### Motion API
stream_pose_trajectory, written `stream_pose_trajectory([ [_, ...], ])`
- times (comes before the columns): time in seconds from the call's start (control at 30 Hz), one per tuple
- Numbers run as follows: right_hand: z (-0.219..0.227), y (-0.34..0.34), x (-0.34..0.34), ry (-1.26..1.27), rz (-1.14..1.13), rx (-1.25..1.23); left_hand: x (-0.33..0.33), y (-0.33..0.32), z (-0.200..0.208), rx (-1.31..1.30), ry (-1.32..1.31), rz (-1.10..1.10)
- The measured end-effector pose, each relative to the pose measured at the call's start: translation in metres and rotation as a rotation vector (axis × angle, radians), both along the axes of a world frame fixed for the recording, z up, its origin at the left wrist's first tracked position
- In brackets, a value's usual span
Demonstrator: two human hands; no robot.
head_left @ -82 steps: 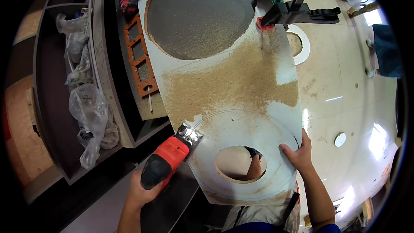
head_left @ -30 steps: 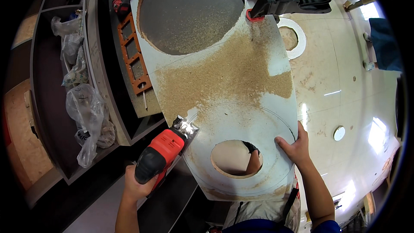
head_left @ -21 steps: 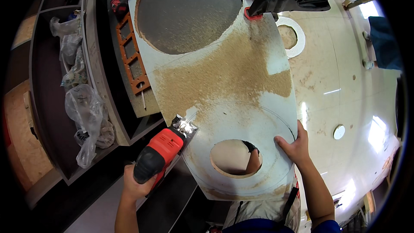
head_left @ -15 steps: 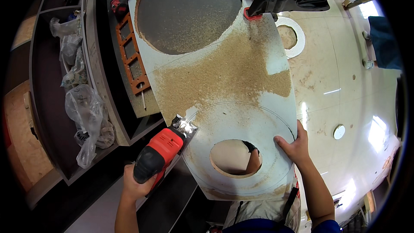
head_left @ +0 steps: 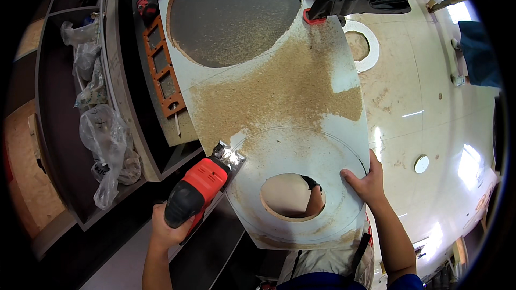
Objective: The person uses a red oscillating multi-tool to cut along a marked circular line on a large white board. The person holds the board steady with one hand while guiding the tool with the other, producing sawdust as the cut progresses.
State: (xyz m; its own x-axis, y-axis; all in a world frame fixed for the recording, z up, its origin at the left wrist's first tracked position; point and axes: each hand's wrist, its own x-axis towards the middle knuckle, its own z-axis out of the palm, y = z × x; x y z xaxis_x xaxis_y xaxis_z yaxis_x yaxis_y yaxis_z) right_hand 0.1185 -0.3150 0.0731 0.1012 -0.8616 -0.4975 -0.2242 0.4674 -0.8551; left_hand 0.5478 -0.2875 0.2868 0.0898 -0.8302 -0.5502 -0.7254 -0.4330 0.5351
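My left hand is wrapped round the handle of a red and black jigsaw. The saw's shiny metal base rests at the left edge of a white board, by a curved pencil line. My right hand grips the board's right edge, its thumb on top and its fingers mostly out of sight beneath. Near my body the board has a small round hole inside pencilled circles. A large round opening lies toward the far end. Thick sawdust covers the middle.
A black clamp with a red pad holds the board's far right corner. Orange slotted template and plastic bags lie to the left. On the tiled floor are a white ring and a small disc; a person stands at right.
Almost nothing differs. The whole view has shifted very slightly; the jigsaw and both hands keep their places on the board.
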Motion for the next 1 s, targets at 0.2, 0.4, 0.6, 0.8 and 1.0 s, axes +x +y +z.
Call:
stream_pose_trajectory([
  [0.2, 0.000, 0.000, -0.001, -0.006, 0.007, -0.006, -0.001, -0.002, 0.000, 0.000, 0.001, 0.004],
  [0.4, 0.000, 0.000, -0.001, -0.008, -0.002, -0.006, 0.001, -0.002, -0.001, -0.003, -0.001, -0.010],
  [0.6, 0.001, 0.001, -0.001, -0.002, 0.005, 0.002, -0.001, -0.006, 0.001, 0.013, 0.009, -0.007],
  [0.8, 0.001, 0.000, -0.001, 0.001, 0.004, -0.002, -0.003, -0.009, 0.001, 0.004, 0.011, -0.015],
  [1.0, 0.002, -0.001, -0.001, -0.004, 0.005, 0.006, -0.006, -0.011, 0.002, -0.014, 0.008, -0.023],
])
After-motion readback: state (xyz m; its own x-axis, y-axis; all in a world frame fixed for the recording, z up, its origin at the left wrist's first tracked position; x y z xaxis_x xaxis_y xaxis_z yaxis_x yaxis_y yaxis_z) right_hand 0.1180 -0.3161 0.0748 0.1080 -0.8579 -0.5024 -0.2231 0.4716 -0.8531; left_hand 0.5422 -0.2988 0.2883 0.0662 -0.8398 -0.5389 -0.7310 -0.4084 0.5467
